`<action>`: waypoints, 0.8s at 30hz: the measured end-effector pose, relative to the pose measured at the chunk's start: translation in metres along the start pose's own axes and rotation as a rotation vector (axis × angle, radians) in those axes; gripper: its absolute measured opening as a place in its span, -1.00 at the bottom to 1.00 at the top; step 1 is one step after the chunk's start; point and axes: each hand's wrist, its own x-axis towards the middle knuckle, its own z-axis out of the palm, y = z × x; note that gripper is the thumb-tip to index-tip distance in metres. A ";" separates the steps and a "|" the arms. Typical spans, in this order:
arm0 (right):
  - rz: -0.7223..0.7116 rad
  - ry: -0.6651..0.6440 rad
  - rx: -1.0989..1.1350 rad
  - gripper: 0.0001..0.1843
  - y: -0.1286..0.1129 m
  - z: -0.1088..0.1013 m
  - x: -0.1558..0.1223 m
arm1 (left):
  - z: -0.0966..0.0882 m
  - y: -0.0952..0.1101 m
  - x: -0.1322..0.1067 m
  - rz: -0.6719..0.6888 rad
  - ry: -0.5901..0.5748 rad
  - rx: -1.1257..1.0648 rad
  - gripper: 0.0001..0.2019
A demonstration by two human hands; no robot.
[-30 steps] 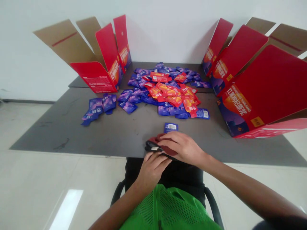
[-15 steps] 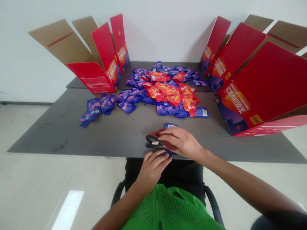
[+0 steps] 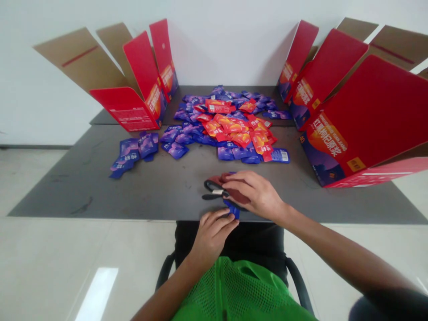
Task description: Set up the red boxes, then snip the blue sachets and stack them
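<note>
My left hand [image 3: 214,229] is at the table's front edge, its fingertips pressing on a blue sachet [image 3: 233,210]. My right hand [image 3: 256,194] lies just beyond it, fingers bent over a flat reddish-brown object [image 3: 238,195] with a black loop strap [image 3: 211,185] and a small white tag. What kind of object this is I cannot make out. It partly covers the sachet. A sliver of blue shows behind the fingers of my right hand. Farther back lies a heap of blue sachets [image 3: 197,129] with red-orange sachets [image 3: 236,127] on top.
Several blue sachets [image 3: 130,154] lie apart on the left of the grey table [image 3: 160,191]. Open red cartons stand at both sides: one carton [image 3: 129,109] at the back left, a large carton [image 3: 361,129] on the right with others behind. A white wall rises behind.
My right hand and the reddish-brown object have shifted slightly away from me, uncovering more of the sachet under my left fingertips. The labelled blue sachet behind is now mostly covered. My left hand stays put.
</note>
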 end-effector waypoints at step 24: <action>0.021 -0.014 0.005 -0.67 -0.002 0.003 -0.001 | -0.004 0.000 0.006 -0.014 -0.002 -0.035 -0.77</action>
